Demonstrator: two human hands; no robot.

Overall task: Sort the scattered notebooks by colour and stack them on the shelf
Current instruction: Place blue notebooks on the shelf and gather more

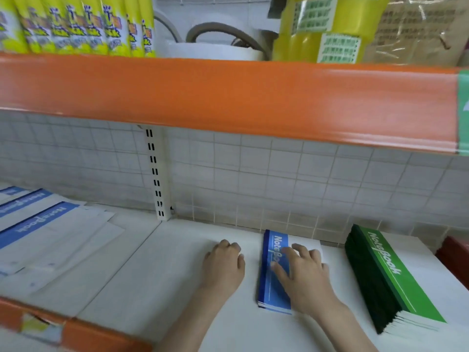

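Note:
A low stack of blue notebooks (269, 283) lies on the white shelf (177, 275), right of centre. My right hand (302, 273) rests flat on top of it with spread fingers. My left hand (224, 265) sits on the shelf just left of that stack, fingers curled under, holding nothing. A taller stack of green notebooks (390, 275) stands to the right, apart from both hands. Several blue notebooks (38, 224) lie fanned out loosely at the far left of the shelf.
An orange shelf lip (228, 97) overhangs the space above, carrying yellow packets (76, 26) and yellow rolls (317, 29). A white grid back panel (279, 179) and slotted upright (156, 174) close the rear. A red object (454, 260) borders the right end.

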